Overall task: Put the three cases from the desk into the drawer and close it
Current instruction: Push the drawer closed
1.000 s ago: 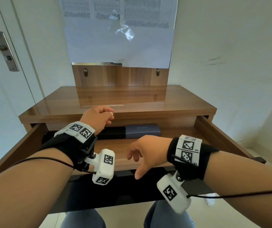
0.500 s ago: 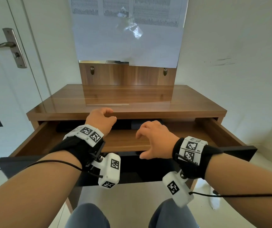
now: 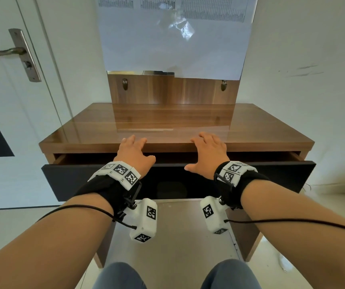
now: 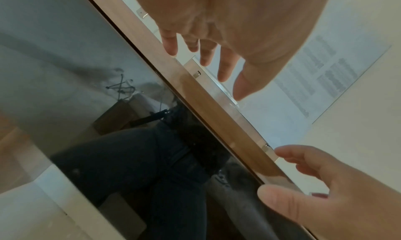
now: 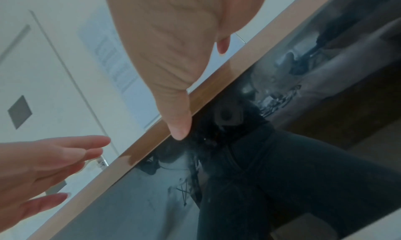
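The desk's drawer (image 3: 73, 180) has a glossy black front and stands a narrow gap out from under the wooden desk top (image 3: 167, 122). The cases are hidden inside it. My left hand (image 3: 135, 150) and right hand (image 3: 208, 150) sit side by side at the top edge of the drawer front, fingers straight and spread, reaching over the desk's front edge. In the left wrist view the left hand (image 4: 217, 55) hovers over the wooden edge (image 4: 217, 115). In the right wrist view the right thumb (image 5: 178, 120) touches the drawer front (image 5: 282, 175). Neither hand holds anything.
A white door with a metal handle (image 3: 5, 52) stands at the left. A paper-covered mirror (image 3: 173, 38) rises behind the desk, and a white wall closes the right side. My knees (image 3: 121, 276) are just below the drawer.
The drawer has slid in from wide open to a narrow gap, so the cases went out of view. Both hands moved forward with it and flattened out from curled.
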